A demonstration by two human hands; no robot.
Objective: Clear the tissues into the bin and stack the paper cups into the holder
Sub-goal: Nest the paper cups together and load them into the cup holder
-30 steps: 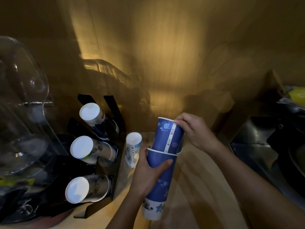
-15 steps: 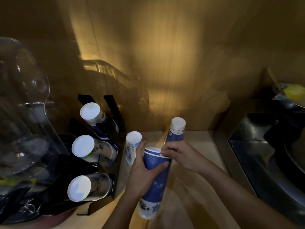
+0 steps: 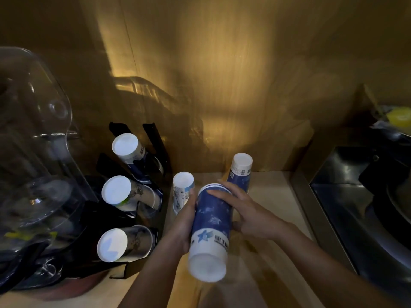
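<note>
- Three cup stacks sit in the black holder (image 3: 133,174) at the left, bases pointing out toward the camera: far stack (image 3: 127,147), middle stack (image 3: 120,192), near stack (image 3: 117,244).
- Two more stacks stand upside down on the desk (image 3: 266,207): a white one with a pale print (image 3: 182,187) just right of the holder, and a blue one (image 3: 240,172) farther right, near the wall.
- A sixth, the held stack (image 3: 210,227), is dark blue with pale star prints, a white band and white base; it tilts with its base toward the camera, above the desk's middle.
- The left hand (image 3: 185,221) wraps the held stack's left side, thumb up along it.
- The right hand (image 3: 246,214) is partly open, fingers spread over the stack's far, rim end, thumb under its right side.
- A clear plastic dome (image 3: 35,134) stands far left; a dark sink (image 3: 355,207) lies at the right.
</note>
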